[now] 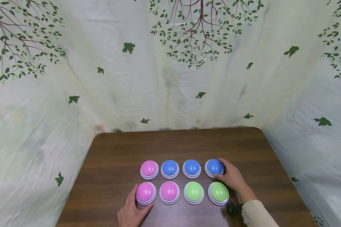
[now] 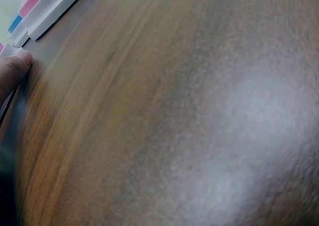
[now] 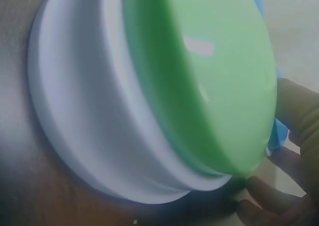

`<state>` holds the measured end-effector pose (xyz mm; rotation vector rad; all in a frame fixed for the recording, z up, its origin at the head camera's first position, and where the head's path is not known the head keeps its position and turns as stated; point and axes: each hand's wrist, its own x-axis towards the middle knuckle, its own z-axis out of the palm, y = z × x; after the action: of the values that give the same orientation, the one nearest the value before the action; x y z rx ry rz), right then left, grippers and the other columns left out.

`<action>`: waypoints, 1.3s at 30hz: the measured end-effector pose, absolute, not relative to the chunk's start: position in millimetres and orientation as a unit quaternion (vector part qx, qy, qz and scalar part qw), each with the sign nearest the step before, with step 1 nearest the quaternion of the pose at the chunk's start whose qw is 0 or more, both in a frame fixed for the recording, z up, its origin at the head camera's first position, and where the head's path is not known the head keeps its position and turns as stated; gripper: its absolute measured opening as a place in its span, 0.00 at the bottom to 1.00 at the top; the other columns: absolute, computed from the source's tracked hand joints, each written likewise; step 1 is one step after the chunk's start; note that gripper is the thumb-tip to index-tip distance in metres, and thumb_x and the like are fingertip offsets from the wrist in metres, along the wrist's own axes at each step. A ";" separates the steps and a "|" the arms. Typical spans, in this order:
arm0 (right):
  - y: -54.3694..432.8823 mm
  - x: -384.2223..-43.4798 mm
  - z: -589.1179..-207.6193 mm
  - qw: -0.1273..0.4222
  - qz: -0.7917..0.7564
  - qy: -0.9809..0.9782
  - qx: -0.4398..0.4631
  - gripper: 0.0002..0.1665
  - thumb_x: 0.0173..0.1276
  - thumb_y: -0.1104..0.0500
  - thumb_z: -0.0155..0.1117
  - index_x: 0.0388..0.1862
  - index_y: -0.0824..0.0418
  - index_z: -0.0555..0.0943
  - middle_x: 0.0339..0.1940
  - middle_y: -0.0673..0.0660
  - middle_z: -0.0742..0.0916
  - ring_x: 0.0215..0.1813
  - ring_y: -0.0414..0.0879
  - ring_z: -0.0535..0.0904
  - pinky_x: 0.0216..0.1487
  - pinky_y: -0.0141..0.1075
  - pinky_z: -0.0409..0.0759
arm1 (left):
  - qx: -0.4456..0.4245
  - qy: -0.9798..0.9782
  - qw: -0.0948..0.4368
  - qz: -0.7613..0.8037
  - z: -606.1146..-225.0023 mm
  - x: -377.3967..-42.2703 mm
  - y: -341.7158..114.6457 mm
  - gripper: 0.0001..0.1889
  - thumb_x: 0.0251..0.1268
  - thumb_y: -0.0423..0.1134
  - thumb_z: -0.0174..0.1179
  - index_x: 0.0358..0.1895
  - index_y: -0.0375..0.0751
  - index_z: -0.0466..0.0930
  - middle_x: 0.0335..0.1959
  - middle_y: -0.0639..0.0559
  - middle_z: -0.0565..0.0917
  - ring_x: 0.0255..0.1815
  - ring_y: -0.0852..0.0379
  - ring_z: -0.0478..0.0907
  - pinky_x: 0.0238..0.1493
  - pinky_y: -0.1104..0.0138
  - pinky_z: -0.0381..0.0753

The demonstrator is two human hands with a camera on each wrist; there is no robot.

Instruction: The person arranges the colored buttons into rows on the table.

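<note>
Dome-topped push buttons with white bases stand in two rows. My left hand holds the front-left pink button by its base, thumb at the near side and fingers along the left. On the back row's right end, a blue button sits between the thumb and fingers of my right hand. Just in front of that hand is a green button, which fills much of the right wrist view and hides most of the blue one. Only a fingertip of the left hand shows in the left wrist view.
Along the back row are another pink button and two blue ones. Between the end buttons in front stand a pink button and a green one. The brown wooden table ends against a leaf-patterned cloth.
</note>
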<state>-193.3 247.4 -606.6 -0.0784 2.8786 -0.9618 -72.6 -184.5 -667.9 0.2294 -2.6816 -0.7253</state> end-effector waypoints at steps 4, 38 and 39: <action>244.8 -193.7 -606.4 0.050 -0.315 0.948 -0.020 0.53 0.57 0.46 0.80 0.75 0.63 0.67 0.72 0.68 0.77 0.72 0.68 0.73 0.70 0.63 0.71 | 0.082 -0.947 0.177 -0.256 -667.5 -72.7 -185.0 0.57 0.32 0.64 0.83 0.73 0.52 0.68 0.62 0.44 0.83 0.43 0.37 0.88 0.28 0.46 0.80; 246.7 -184.3 -612.9 0.005 -0.345 0.938 -0.031 0.49 0.58 0.44 0.79 0.73 0.63 0.70 0.70 0.68 0.77 0.71 0.66 0.73 0.70 0.63 0.70 | 0.072 -0.945 0.187 -0.259 -667.4 -71.2 -185.4 0.59 0.31 0.63 0.84 0.74 0.51 0.67 0.65 0.45 0.81 0.45 0.38 0.88 0.28 0.47 0.80; 245.4 -182.5 -612.1 0.002 -0.349 0.936 -0.033 0.49 0.59 0.44 0.79 0.73 0.63 0.70 0.71 0.68 0.76 0.71 0.67 0.72 0.70 0.64 0.70 | 0.069 -0.944 0.189 -0.261 -667.3 -71.2 -185.5 0.59 0.30 0.63 0.84 0.74 0.51 0.67 0.66 0.46 0.79 0.46 0.39 0.88 0.28 0.48 0.81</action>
<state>-182.5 245.4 -612.1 -0.1022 2.9380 -1.0955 -71.2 -185.5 -667.3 0.1933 -2.6559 -0.7329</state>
